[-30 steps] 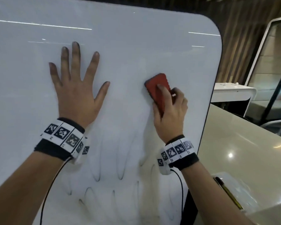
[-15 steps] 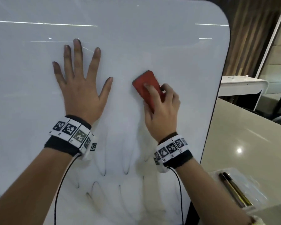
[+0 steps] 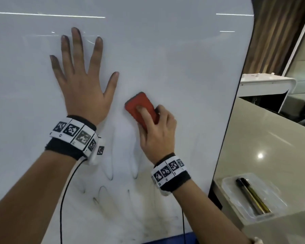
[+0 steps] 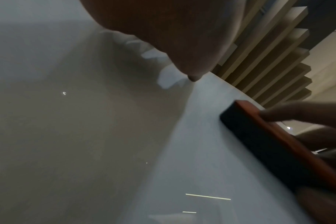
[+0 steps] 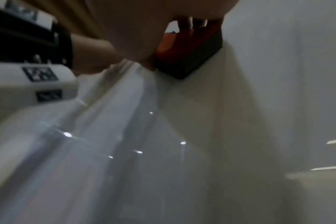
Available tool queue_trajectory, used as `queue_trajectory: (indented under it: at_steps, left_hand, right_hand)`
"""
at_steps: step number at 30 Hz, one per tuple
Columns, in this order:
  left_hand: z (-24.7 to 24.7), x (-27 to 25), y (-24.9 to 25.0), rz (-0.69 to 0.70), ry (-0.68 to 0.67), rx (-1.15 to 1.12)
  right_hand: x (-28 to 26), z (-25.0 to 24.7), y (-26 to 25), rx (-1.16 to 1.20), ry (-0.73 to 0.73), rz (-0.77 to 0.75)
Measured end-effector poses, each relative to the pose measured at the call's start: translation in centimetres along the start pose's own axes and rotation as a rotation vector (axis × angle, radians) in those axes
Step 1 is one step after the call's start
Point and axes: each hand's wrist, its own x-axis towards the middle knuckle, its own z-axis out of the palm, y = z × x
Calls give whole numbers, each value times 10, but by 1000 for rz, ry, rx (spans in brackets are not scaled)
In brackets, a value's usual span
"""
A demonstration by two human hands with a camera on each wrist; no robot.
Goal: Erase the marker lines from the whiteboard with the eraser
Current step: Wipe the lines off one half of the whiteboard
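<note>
A large glossy white whiteboard with rounded corners and a thin dark rim (image 3: 165,59) fills most of the head view, from the left edge to right of centre. To its right a pale beige polished countertop (image 3: 264,138) runs down the right side of the frame. The left hand (image 3: 83,85) lies flat on the board in the upper left, fingers straight and spread wide, holding nothing; its fingertips look darkened. Just right of it and lower, near the frame's centre, the right hand (image 3: 157,131) grips a red rectangular eraser with a dark felt underside (image 3: 139,106), index finger laid along its red back, thumb and other fingers curled at its sides; the wrist views show the felt pressed against the board. Faint grey looping marker lines (image 3: 111,175) remain in the lower centre, below both hands. At lower right a clear plastic tray (image 3: 275,198) on the countertop holds two dark pens (image 3: 250,196) side by side.
</note>
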Motion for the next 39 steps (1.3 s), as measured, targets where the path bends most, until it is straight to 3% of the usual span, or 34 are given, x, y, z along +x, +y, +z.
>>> queue_trajectory:
  at_steps: [2,5,8,9,10,14,16,18,22,24,26,29,31,33,36,38,39]
  left_hand:
    - [1,-1,-1,4,1,3]
    - [3,-1,1,-7,-8,17]
    - [3,-2,4,-18,-15,25]
    - [3,-3,5,-21,-12,27]
    - [2,-3,5,-24,-11,29]
    - [2,-4,4,-22,-10,20]
    - [3,-5,1,-10,-11,13]
    - [3,-7,-2,3,-10,12]
    - [5,-9,1,0,-15,22]
    - [6,-10,5,-12,-17,19]
    - [7,-12,6,-18,-18,8]
    - [6,-12,3,-14,-6,5]
    - [7,-13,0,-7,-5,4]
    - [7,-13,-4,10,-8,-4]
    - [7,-15,-9,34,-21,2]
    - [7,-19,-7,32,-26,20]
    - [8,-21,-6,27,-27,29]
  right_hand:
    - [-13,-6,31,6,59,116]
    - [-52,-25,100,42,232,580]
    - [-64,-33,113,116,373,1004]
    - [-57,-29,104,153,385,1024]
    - [-45,-23,88,179,364,952]
    - [-19,-5,19,124,78,284]
    - [-27,-7,26,104,-2,186]
    - [-57,-17,60,104,31,310]
    - [-113,-42,121,185,239,956]
    - [-103,-37,113,196,337,1103]
    - [-79,-23,81,200,303,920]
    - [-70,-1,12,141,-5,340]
    - [-78,3,5,118,-133,192]
    - [-89,-2,38,116,-62,284]
    - [-115,-23,112,123,219,774]
    - [-123,-33,128,155,371,1111]
    - [-121,-31,123,160,395,1178]
